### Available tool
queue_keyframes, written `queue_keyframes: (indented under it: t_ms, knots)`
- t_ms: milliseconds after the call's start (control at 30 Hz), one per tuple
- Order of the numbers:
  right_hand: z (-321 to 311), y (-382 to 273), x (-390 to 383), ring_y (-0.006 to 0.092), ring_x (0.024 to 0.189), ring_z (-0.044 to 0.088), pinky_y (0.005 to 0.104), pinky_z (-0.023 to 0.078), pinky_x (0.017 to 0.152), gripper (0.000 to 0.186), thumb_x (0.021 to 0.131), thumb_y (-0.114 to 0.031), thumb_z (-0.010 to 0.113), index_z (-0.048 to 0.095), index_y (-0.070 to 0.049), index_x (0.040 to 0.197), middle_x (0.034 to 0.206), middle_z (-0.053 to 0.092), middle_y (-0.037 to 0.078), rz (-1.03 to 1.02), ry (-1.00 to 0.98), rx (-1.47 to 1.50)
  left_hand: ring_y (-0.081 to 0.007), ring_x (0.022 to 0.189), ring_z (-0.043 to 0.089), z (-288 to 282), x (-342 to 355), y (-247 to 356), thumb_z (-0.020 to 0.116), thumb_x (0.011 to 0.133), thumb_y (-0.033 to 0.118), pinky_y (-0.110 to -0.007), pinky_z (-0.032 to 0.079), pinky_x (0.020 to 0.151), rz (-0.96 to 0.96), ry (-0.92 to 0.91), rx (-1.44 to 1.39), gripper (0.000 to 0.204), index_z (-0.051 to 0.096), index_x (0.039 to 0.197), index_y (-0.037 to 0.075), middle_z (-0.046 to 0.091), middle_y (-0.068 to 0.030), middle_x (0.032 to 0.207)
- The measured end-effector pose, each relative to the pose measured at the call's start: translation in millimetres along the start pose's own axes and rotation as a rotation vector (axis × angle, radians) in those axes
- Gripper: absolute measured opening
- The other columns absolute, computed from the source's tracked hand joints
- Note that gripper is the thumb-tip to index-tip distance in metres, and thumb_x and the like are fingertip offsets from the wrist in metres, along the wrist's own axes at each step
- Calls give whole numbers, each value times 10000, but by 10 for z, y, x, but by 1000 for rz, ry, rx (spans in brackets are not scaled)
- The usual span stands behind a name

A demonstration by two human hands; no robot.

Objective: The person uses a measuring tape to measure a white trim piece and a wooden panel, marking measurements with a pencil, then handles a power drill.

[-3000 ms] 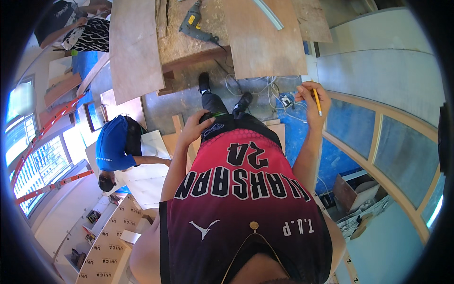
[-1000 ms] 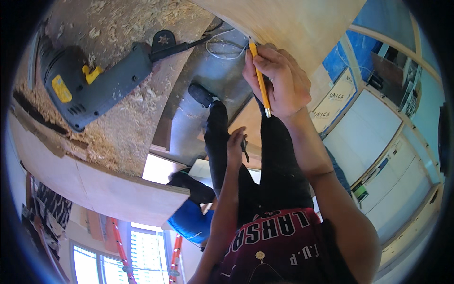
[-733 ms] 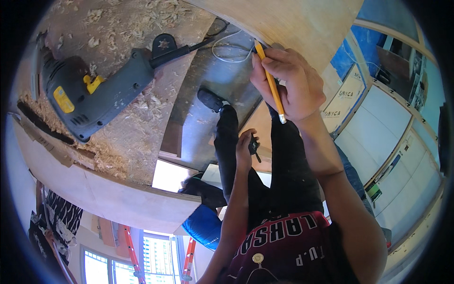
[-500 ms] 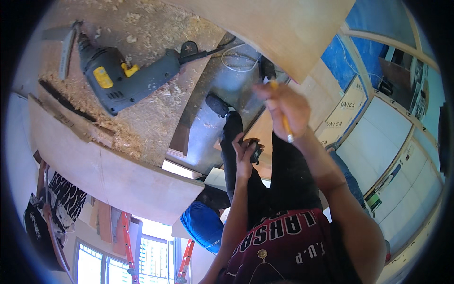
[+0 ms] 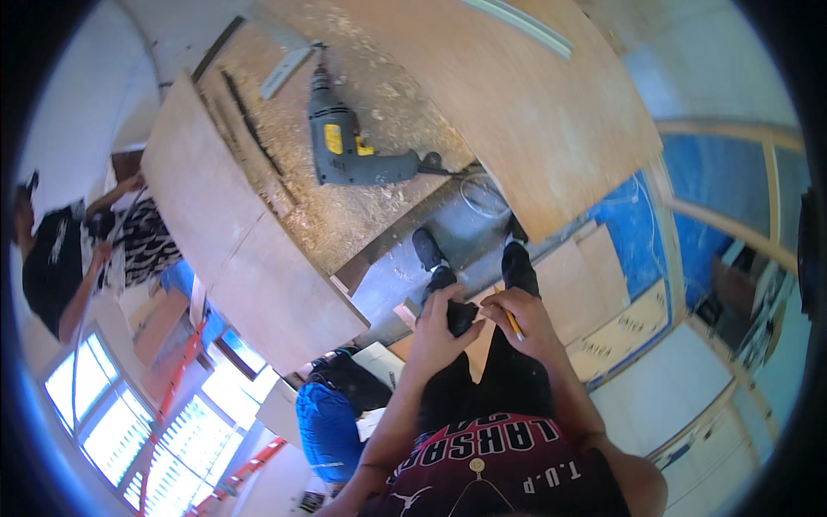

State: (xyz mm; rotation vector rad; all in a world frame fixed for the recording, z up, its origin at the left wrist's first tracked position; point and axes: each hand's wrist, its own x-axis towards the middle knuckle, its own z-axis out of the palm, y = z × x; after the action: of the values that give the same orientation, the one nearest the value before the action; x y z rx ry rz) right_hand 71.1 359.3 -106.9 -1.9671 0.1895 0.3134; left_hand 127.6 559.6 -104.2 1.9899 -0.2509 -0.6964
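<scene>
My left hand (image 5: 439, 332) is wrapped around a small black tape measure (image 5: 463, 319), held in front of my legs. Close beside it, my right hand (image 5: 527, 320) grips a yellow pencil (image 5: 514, 324) that points up and away. The right fingertips meet the near side of the tape measure; whether they pinch its end is too small to tell. Beyond my hands, a grey drill (image 5: 353, 155) with yellow parts lies on its side on a shaving-covered board (image 5: 379, 220). Neither hand touches the drill.
Plywood panels flank the drill, one on the left (image 5: 233, 233) and one on the right (image 5: 534, 112). A metal strip (image 5: 286, 72) lies near the drill bit. Another person (image 5: 56, 267) stands at far left. A blue bag (image 5: 327, 431) and a red ladder (image 5: 172, 388) are lower left.
My right hand has come down and left to meet the left hand. My view has shifted, so the drill appears farther right and smaller, and a person now shows at left.
</scene>
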Motion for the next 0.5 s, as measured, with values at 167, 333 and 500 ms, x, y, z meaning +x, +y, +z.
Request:
queue_keyframes:
  t_ms: [167, 333, 500]
  knots:
    - [-469, 93, -93, 261, 913, 722, 363, 565, 839, 269, 1041, -192, 622, 644, -9, 1237, 1046, 751, 134, 110, 45, 227, -319, 1013, 648, -543, 324, 63, 817, 841, 123, -410, 516, 914, 64, 438, 170, 348, 678, 1150, 45, 651, -155, 1077]
    - [-1018, 421, -219, 315, 812, 721, 375, 567, 771, 181, 1052, -177, 613, 631, -12, 1123, 951, 747, 151, 159, 71, 92, -369, 994, 640, -1490, 1048, -136, 732, 958, 218, -451, 511, 877, 7, 892, 312, 270, 662, 1140, 31, 644, -190, 1076]
    - [-1624, 590, -215, 303, 788, 730, 362, 559, 727, 140, 1024, -145, 655, 651, -10, 989, 893, 746, 146, 102, -65, -183, -445, 1024, 629, -2114, 1863, -354, 751, 939, 233, -488, 501, 909, 42, 967, 507, 293, 659, 1128, 28, 642, -226, 1097]
